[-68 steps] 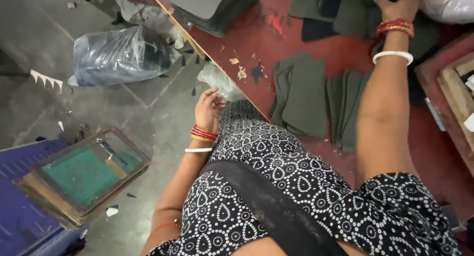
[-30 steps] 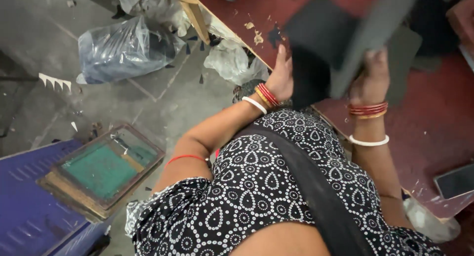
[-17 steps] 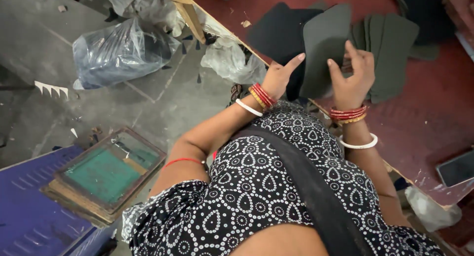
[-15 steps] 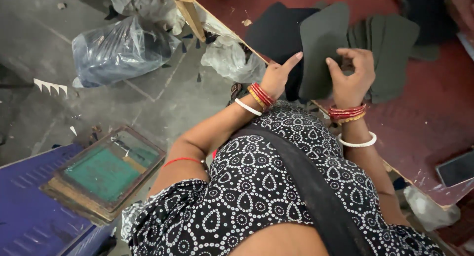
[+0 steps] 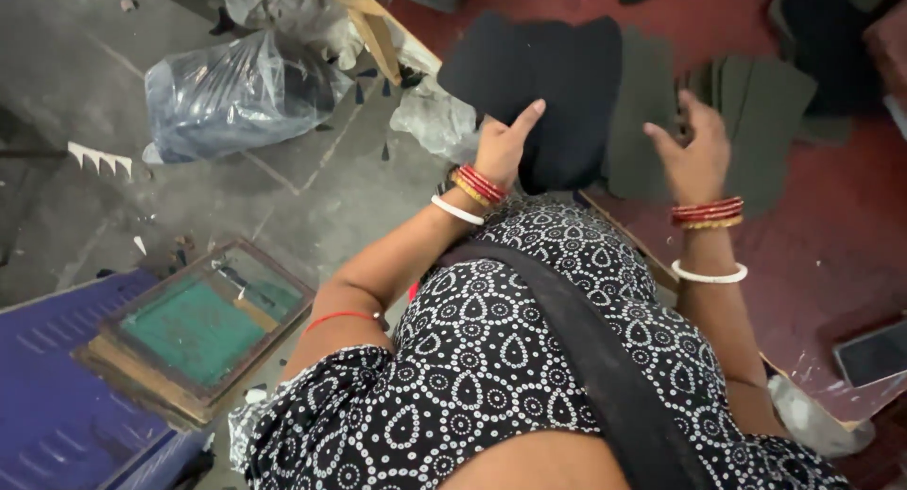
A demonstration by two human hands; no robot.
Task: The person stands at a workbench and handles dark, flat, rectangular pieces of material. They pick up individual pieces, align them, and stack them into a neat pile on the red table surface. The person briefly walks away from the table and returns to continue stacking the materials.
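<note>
Left hand [image 5: 504, 148] is seen at centre frame, forefinger extended, resting on a black fabric piece [image 5: 539, 84]. Right hand [image 5: 697, 154] is held open, fingers spread, above dark green cut pieces [image 5: 746, 112] fanned on the red desk [image 5: 831, 244].

The black sheet [image 5: 539, 84] at upper centre looks like matt, felt-like cloth; the dark grey pieces [image 5: 746, 103] to its right look the same, slightly rougher. The tabletop [image 5: 831, 225] is dull red, worn and scuffed. At upper left a bag [image 5: 236, 93] of glossy, crinkled clear plastic. The frame [image 5: 203, 329] at lower left is rough wood around green mesh.
</note>
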